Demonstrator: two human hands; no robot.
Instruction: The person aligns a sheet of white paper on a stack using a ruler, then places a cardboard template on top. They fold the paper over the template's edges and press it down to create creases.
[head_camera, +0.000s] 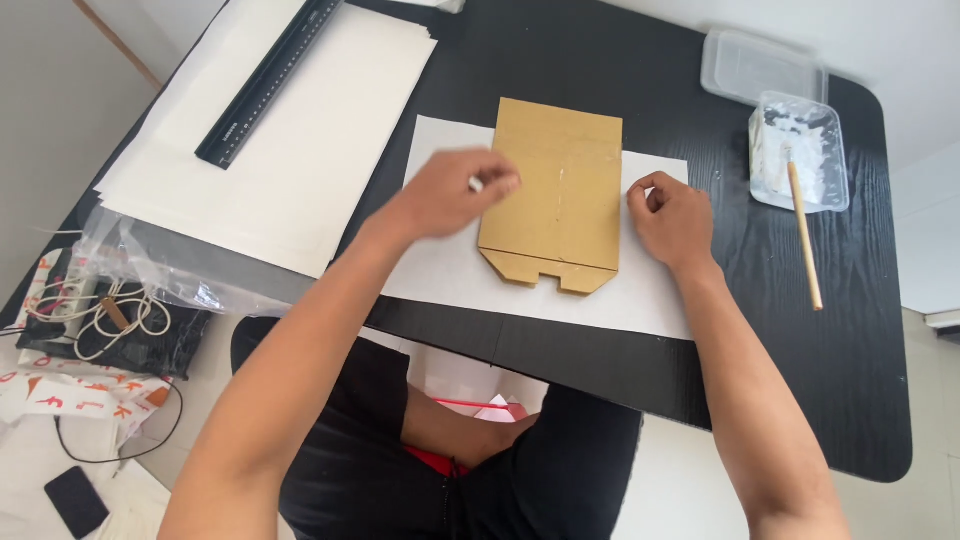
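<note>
My left hand (455, 193) hovers at the nine o'clock edge of the folded brown paper bag (555, 192), fingers curled and pinching something small and white, possibly a scrap, though it is too tiny to tell. My right hand (672, 220) rests at the bag's three o'clock side, loosely fisted and holding nothing. The bag lies flat on a white sheet (450, 270) on the black table (800, 380).

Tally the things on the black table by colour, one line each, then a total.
Brown: 2, the folded bag and the stick.
White: 2, the sheet under the bag and the paper stack.
Black: 1, the ruler.
Clear: 2, the tub and the lid.
Total: 7.
</note>
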